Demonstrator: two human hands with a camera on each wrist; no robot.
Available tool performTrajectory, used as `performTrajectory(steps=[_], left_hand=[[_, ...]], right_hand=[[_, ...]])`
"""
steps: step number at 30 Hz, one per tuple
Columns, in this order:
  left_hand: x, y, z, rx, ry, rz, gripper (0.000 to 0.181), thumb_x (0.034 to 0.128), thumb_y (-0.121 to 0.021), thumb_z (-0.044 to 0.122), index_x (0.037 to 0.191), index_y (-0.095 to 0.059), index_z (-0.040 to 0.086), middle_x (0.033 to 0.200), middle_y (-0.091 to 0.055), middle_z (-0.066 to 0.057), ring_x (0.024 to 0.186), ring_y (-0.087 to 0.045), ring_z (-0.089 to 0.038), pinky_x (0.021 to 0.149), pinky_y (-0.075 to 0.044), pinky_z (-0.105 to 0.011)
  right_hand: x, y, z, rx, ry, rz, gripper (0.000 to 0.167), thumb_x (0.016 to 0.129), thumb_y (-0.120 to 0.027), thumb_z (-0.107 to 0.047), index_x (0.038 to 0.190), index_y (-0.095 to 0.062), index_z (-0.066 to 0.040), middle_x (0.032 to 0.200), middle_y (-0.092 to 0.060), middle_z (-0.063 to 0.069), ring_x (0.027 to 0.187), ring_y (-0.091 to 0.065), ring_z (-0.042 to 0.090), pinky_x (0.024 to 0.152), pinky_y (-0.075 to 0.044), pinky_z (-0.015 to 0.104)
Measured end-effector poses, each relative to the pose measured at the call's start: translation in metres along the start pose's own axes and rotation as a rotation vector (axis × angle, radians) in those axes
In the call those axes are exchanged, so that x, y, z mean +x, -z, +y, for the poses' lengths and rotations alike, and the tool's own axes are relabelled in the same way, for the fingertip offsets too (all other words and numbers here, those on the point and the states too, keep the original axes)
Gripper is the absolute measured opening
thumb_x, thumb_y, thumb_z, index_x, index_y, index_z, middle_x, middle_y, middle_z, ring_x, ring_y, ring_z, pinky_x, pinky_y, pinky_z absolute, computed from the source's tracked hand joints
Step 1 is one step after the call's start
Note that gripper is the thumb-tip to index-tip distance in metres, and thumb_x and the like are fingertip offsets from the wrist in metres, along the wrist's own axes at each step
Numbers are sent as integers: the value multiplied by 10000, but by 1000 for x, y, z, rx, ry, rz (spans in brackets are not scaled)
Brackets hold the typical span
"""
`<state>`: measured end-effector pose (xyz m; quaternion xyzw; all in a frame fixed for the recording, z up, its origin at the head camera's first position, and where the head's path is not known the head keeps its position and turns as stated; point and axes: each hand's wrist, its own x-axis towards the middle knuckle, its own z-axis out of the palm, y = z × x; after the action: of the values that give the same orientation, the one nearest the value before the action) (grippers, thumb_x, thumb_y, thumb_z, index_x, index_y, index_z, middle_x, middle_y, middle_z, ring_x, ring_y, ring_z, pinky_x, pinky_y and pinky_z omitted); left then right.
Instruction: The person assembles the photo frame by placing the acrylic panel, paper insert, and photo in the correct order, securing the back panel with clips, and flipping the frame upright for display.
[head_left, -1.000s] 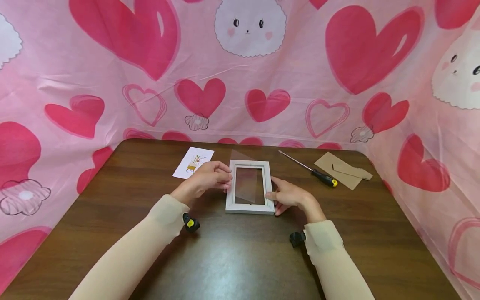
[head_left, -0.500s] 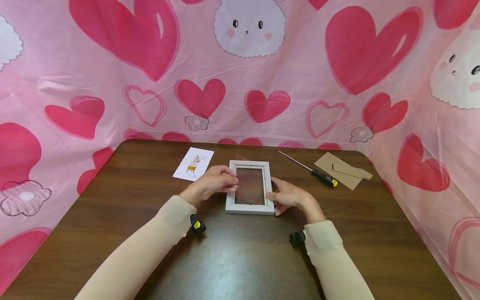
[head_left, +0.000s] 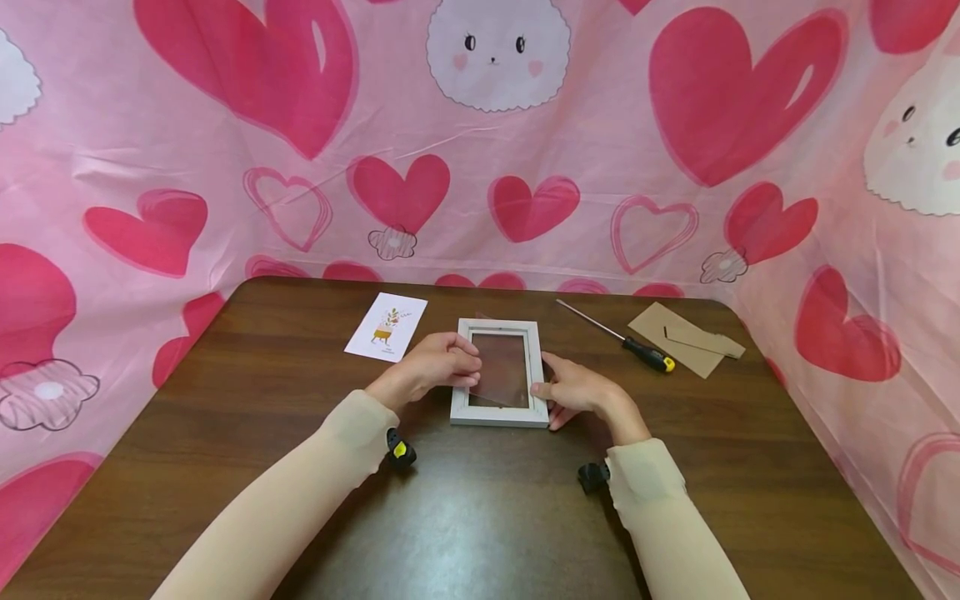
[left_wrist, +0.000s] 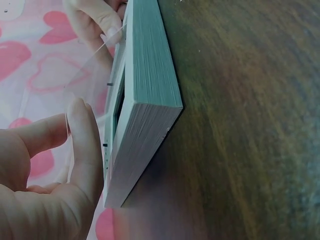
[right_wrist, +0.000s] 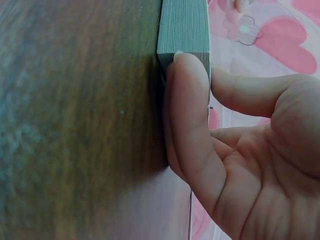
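A white picture frame (head_left: pixel 499 418) lies on the brown table, its opening facing up. My left hand (head_left: pixel 433 364) pinches a thin clear sheet (head_left: pixel 501 365) by its left edge, between thumb and fingers. The sheet is over the frame's opening, and in the left wrist view it stands tilted, its near edge raised above the frame. At the right side, my right hand (head_left: pixel 583 390) grips the frame, thumb on the top face and fingers along the outer side (right_wrist: pixel 185 25). The right wrist view shows those fingers (right_wrist: pixel 190 110) close up.
A white card with a printed drawing (head_left: pixel 386 327) lies behind and left of the frame. To the right are a screwdriver (head_left: pixel 637 347) and a brown backing board (head_left: pixel 667 321) with a stand leg (head_left: pixel 708 342). A pink heart-patterned cloth (head_left: pixel 465 133) hangs behind the table.
My left hand has moved right, carrying the clear sheet further over the frame's opening; less of it shows beyond the top edge. The right hand and the frame have stayed put.
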<state>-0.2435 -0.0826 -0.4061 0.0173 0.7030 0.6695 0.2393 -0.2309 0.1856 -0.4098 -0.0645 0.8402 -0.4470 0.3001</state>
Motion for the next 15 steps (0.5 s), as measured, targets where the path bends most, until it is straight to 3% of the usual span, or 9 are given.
performTrajectory(steps=[9, 12, 15], left_hand=[[-2, -3, 1, 35, 6, 17, 255, 1009, -683, -6, 1224, -565, -74, 907, -638, -83, 727, -698, -124, 730, -640, -244], [-3, -4, 1, 110, -11, 41, 283, 992, -713, 19, 1224, -573, -63, 869, -640, -77, 692, -694, -114, 694, -635, -238], [-3, -5, 0, 240, -61, 86, 427, 959, -752, 48, 1317, -551, -71, 842, -670, -66, 648, -688, -106, 664, -630, -249]], right_hand=[[1, 0, 0, -3, 6, -3, 792, 1090, -613, -164, 1690, -110, -39, 996, -602, 203, 602, -666, 200, 616, -649, 372], [1, 0, 0, -6, 3, 1, 795, 1089, -616, -166, 1689, -110, -38, 996, -601, 201, 597, -667, 198, 613, -649, 371], [1, 0, 0, -10, 0, 4, 804, 1089, -617, -171, 1689, -101, -31, 994, -598, 202, 593, -668, 197, 615, -649, 371]])
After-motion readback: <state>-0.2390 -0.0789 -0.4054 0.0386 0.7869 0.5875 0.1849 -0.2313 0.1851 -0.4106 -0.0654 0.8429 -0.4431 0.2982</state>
